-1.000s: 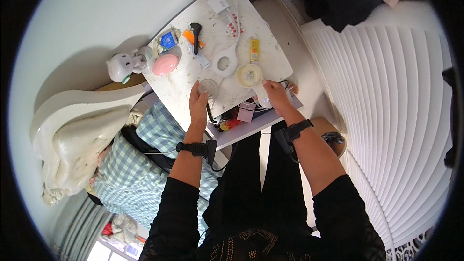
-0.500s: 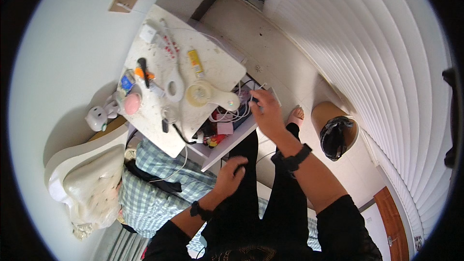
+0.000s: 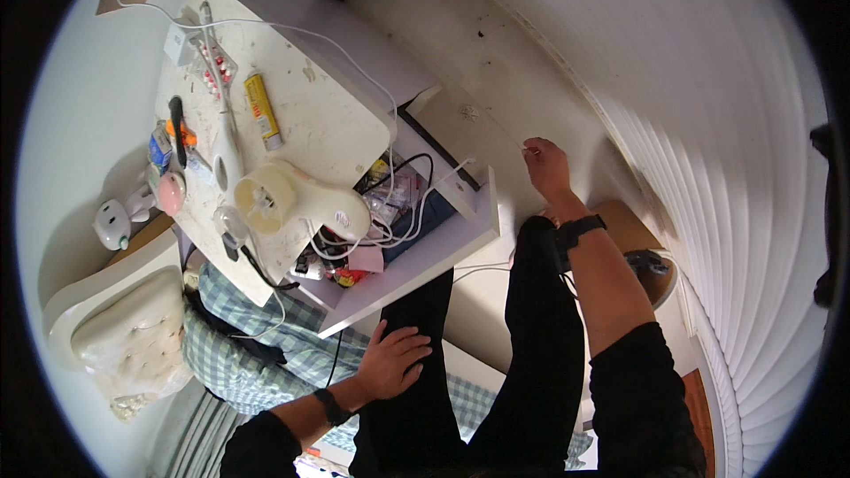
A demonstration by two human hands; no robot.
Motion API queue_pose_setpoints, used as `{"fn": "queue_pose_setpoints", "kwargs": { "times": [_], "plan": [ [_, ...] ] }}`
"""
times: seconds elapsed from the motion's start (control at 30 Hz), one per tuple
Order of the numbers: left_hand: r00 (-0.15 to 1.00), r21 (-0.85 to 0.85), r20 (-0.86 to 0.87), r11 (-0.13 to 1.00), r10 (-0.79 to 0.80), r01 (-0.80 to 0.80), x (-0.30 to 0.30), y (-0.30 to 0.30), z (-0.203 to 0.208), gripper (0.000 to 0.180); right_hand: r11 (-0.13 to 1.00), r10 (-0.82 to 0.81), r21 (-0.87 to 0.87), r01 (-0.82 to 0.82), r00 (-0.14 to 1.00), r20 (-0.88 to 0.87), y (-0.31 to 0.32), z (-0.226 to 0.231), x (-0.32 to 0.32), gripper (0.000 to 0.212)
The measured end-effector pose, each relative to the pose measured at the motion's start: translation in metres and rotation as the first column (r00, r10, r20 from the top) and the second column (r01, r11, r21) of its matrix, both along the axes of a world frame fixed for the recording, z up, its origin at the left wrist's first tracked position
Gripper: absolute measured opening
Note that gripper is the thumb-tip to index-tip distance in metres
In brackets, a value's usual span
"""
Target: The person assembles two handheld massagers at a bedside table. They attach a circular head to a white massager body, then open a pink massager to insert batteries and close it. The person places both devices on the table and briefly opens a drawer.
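Note:
My right hand [image 3: 546, 168] is closed in a pinch, held out beyond the drawer over the floor. A tiny pale bit shows at its fingertips, too small to name. My left hand [image 3: 396, 361] lies open on my left thigh, fingers stretched out. In front of me the drawer [image 3: 425, 267] is pulled out. Tangled in it are a white cable [image 3: 416, 223], a black cable [image 3: 412, 160], a pink box [image 3: 366, 258] and several small packets. A cream handheld fan [image 3: 332, 212] lies on the tabletop and juts over the drawer.
The white tabletop [image 3: 310, 111] also bears a yellow tube [image 3: 263, 110], a white charger [image 3: 181, 41] and a pink round case [image 3: 171, 193]. A bin [image 3: 651, 274] stands beyond my right forearm, near the white blind [image 3: 708, 124]. A checked bed cover [image 3: 239, 345] lies at left.
My right hand has moved from the drawer's far corner to the right, out over the floor. My left hand has come down onto my thigh. The view has shifted closer to the table.

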State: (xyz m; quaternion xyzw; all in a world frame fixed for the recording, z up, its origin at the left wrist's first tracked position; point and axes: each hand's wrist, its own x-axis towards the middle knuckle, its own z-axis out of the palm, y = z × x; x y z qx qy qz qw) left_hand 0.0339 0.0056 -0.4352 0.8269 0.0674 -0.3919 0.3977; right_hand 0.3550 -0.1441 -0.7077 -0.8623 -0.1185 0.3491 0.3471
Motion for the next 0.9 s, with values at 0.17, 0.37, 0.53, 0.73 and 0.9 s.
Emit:
{"fn": "queue_pose_setpoints", "kwargs": {
  "times": [0.17,0.37,0.53,0.73,0.9],
  "plan": [
    [0.999,0.014,-0.045,1.0,0.005,-0.005,-0.009,0.006,-0.003,0.034,0.996,0.085,0.039,-0.082,0.994,-0.071,0.038,-0.078,-0.007,0.019],
    [0.998,0.01,-0.022,0.998,0.067,-0.066,-0.02,0.012,-0.003,0.035,0.997,-0.006,-0.071,-0.005,0.987,-0.159,0.064,-0.147,-0.01,0.017],
    [0.991,0.015,-0.012,0.991,0.135,-0.135,-0.027,0.014,-0.003,0.03,0.982,-0.12,-0.165,0.089,0.976,-0.185,0.077,-0.189,-0.02,0.018],
    [0.988,0.052,0.002,0.986,0.157,-0.157,-0.027,0.013,-0.003,0.029,0.952,0.036,-0.3,-0.056,0.997,-0.072,0.096,-0.209,-0.016,0.02],
    [0.989,0.051,0.006,0.988,0.146,-0.146,-0.028,0.01,-0.003,0.028,0.982,0.091,-0.162,-0.097,0.995,-0.043,0.083,-0.201,-0.008,0.021]
  ]
}}
